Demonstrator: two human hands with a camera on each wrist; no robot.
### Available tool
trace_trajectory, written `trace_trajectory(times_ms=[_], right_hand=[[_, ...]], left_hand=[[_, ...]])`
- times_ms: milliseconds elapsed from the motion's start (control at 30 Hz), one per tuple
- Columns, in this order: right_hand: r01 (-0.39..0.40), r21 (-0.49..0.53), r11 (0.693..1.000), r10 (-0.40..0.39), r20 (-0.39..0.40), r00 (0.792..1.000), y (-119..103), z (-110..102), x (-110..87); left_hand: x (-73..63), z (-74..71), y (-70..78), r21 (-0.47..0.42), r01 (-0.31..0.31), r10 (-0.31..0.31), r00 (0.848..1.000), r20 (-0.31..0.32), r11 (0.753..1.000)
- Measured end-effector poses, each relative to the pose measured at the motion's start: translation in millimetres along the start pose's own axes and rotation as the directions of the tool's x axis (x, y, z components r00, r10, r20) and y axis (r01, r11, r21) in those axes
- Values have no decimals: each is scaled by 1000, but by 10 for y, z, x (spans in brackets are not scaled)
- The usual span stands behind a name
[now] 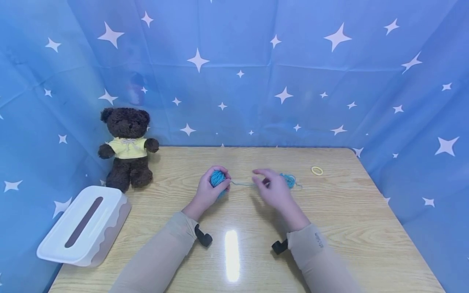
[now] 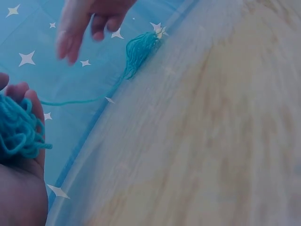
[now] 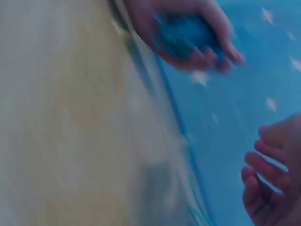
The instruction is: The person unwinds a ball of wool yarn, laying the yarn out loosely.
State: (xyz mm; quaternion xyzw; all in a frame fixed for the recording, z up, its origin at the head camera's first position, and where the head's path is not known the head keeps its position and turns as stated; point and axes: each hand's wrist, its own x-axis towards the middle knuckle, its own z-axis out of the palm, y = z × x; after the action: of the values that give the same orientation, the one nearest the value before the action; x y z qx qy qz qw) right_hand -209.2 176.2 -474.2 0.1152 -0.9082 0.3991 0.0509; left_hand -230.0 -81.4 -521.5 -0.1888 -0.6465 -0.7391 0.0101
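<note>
My left hand [image 1: 206, 194] grips a ball of turquoise yarn [image 1: 217, 178] above the middle of the table, fingers and thumb curled around it. From the ball, a strand [image 1: 242, 184] runs right toward a loose yarn bundle [image 1: 289, 180] lying on the wood. Over that strand hovers my right hand [image 1: 275, 190], its fingers loosely bent with nothing between them. In the left wrist view the bundle [image 2: 140, 54] lies below and beside the right hand [image 2: 91, 21], apart from it. The right wrist view shows the right-hand fingers [image 3: 268, 172] bent and bare.
A yellow ring [image 1: 316, 167] lies toward the table's back right. At the left stand a dark brown teddy bear [image 1: 128, 148] in a yellow top and a white slotted-lid box [image 1: 106, 203]. Blue star-patterned cloth [image 1: 238, 89] hangs behind the table [image 1: 351, 228].
</note>
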Motion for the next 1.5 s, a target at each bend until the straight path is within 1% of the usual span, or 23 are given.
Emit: trace_trajectory(times_ms=[67, 133, 200, 267, 367, 433, 500, 600, 667, 767, 900, 1033, 1100, 1167, 1333, 1500], right_hand=[[31, 37, 999, -33, 66, 997, -92, 164, -18], [40, 78, 996, -49, 109, 993, -173, 296, -39], [41, 110, 993, -55, 129, 990, -220, 398, -57], [37, 132, 991, -54, 129, 990, -244, 465, -64], [26, 143, 989, -41, 106, 993, -241, 526, -59], [18, 145, 989, -31, 85, 996, -232, 537, -48], [3, 147, 989, -15, 81, 997, -227, 515, -42], [-4, 124, 992, -6, 77, 997, -225, 429, -32], [-1, 99, 995, -6, 71, 997, -212, 335, -23], [-4, 51, 999, 1, 66, 998, -172, 144, -4], [-57, 4, 998, 56, 103, 993, -68, -155, 5], [-126, -32, 992, 129, 145, 981, 64, -410, 8], [-157, -42, 987, 162, 159, 974, 120, -517, 7], [-177, -60, 982, 184, 165, 969, 169, -609, 6], [-236, -109, 966, 252, 170, 953, 266, -792, -16], [-280, -175, 944, 309, 173, 935, 357, -911, -44]], left_hand=[[-1, -4, -4, -5, -5, 5, 1000, 15, 1000], [-2, -6, -5, -14, -14, 14, 999, 31, 1000], [-5, -6, -3, -12, -22, 22, 999, 48, 1000], [-9, -6, 1, -12, -26, 27, 998, 64, 1000], [-14, -6, 12, -9, -24, 24, 997, 80, 1000], [-17, -6, 18, -10, -19, 20, 996, 83, 1000], [-18, -6, 18, -9, -21, 22, 996, 82, 1000], [-20, -7, 10, -2, -32, 32, 997, 77, 999], [-24, -7, 10, 7, -38, 38, 997, 66, 999], [-24, -6, 10, 28, -37, 35, 999, 41, 999], [-17, -8, 12, 63, -15, 16, 1000, -4, 998], [-17, -21, 1, 93, 25, -23, 1000, -15, 995], [-19, -25, -3, 92, 39, -39, 999, -5, 995], [-25, -25, 1, 70, 55, -55, 998, 3, 996], [-37, -15, 33, 33, 69, -69, 998, -3, 997], [-34, -13, 38, 49, 51, -51, 999, -1, 998]])
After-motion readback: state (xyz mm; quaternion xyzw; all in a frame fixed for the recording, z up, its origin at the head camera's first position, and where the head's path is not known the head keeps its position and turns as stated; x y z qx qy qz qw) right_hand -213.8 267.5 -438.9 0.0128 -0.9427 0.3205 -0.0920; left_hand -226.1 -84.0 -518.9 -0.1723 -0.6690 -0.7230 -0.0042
